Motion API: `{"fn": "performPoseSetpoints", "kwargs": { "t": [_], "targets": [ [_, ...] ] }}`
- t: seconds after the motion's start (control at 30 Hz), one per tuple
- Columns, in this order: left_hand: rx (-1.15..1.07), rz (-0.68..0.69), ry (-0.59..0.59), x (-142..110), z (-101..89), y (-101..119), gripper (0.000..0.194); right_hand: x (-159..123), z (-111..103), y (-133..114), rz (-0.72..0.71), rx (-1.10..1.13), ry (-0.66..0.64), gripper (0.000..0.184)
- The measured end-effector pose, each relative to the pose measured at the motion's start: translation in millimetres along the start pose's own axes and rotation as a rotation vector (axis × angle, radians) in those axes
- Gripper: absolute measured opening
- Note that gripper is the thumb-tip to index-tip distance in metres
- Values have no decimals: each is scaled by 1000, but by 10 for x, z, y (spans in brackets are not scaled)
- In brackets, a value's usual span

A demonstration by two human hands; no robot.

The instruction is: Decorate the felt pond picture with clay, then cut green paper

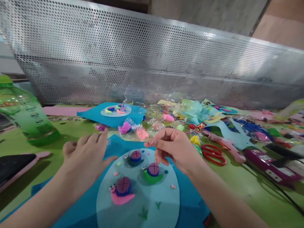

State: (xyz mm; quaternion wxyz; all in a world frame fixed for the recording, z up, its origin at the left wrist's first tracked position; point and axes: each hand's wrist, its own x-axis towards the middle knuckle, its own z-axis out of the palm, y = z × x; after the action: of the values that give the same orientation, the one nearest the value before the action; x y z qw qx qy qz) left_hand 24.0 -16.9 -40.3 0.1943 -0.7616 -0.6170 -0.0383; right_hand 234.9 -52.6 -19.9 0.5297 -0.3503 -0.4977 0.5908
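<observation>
A pale blue paper oval (133,209) lies on a darker blue sheet (190,199) in front of me. On it sit clay snails: a pink one (122,199), a green one (152,179) and a dark one (135,162), each with a purple-topped round shell. Small clay dots and green grass tufts (143,213) surround them. Over the oval's upper left edge hovers my left hand (86,152), fingers apart and holding nothing visible. My right hand (174,144) is above the oval's upper right, thumb and forefinger pinched; anything between them is too small to make out.
Behind the oval lie bagged clay lumps (142,133) and a second snail picture (116,110). Red-handled scissors (213,154) and a purple device (273,166) with a cable are at right. A green bottle (28,117) and a black phone-like object (15,167) stand left. A perforated metal panel (118,50) closes the back.
</observation>
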Motion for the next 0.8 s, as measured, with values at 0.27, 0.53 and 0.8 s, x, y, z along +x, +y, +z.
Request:
{"fn": "performPoseSetpoints", "kwargs": {
  "t": [0.27,0.53,0.8],
  "targets": [
    [-465,323,400,-98,-171,162,39,-45,44,-4,67,-82,-40,15],
    [-598,587,670,-190,-326,171,28,-66,107,36,82,-179,-86,15],
    [-786,486,574,-180,-28,78,27,-77,161,69,44,-287,-115,15]
  ]
}}
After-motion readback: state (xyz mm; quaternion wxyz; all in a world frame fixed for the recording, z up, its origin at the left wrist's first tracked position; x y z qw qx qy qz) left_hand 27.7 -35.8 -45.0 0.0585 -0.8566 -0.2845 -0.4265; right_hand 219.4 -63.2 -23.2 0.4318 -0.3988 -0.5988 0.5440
